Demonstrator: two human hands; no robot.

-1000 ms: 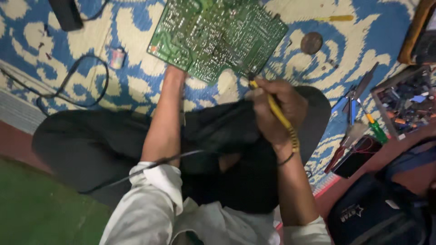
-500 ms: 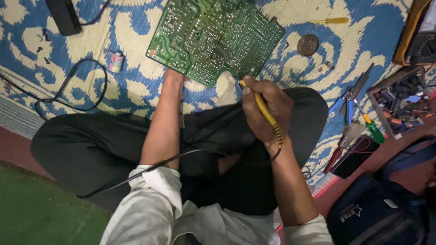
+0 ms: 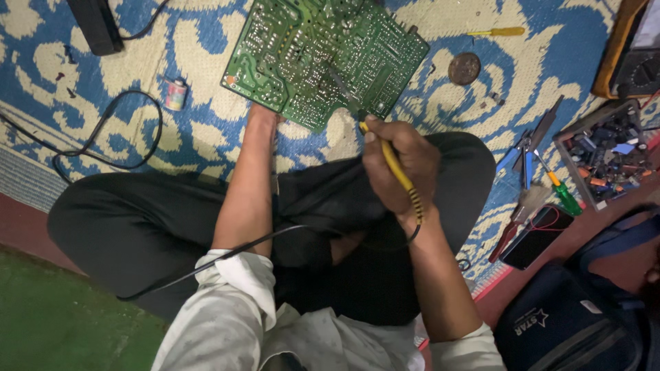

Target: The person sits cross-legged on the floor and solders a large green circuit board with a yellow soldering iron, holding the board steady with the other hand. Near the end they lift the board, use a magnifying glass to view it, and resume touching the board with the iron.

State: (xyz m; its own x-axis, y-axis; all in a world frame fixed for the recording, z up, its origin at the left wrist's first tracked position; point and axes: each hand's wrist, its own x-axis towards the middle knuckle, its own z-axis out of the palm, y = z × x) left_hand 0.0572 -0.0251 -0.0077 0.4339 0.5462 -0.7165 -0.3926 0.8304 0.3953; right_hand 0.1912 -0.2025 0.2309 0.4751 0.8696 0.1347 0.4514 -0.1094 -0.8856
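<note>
Green circuit board [image 3: 323, 58], solder side up, lying tilted on the blue and cream patterned mat [image 3: 206, 148], just beyond the crossed legs. Compared with a second ago, almost same place in the view, only a little nearer to the right hand. Soldering iron [image 3: 388, 158] with yellow handle now lifted more upright, its dark tip reaching onto the lower right part of the board instead of hanging at the edge. Seems to mean real work on a joint there, not only approach.

Right hand [image 3: 402, 172] closed around the yellow handle, like holding a pen. Left hand [image 3: 265, 113] at the lower edge of the board, mostly hidden under it; gripping or only supporting, cannot tell.

Further around: black cable [image 3: 206, 264] of the iron crossing the lap and left sleeve. Small can [image 3: 176, 93] and another looping black cord [image 3: 103, 148] to the left on the mat. Round brown disc [image 3: 464, 68] and yellow screwdriver [image 3: 496, 31] beyond the board. Blue-handled pliers [image 3: 522, 154], green screwdriver [image 3: 564, 196] and tray of small parts [image 3: 605, 154] at the right, dark blue bag [image 3: 577, 316] near the right elbow.

Nothing between tip and board; only the iron's own cable, lying over the lap, might pull at the wrist.
</note>
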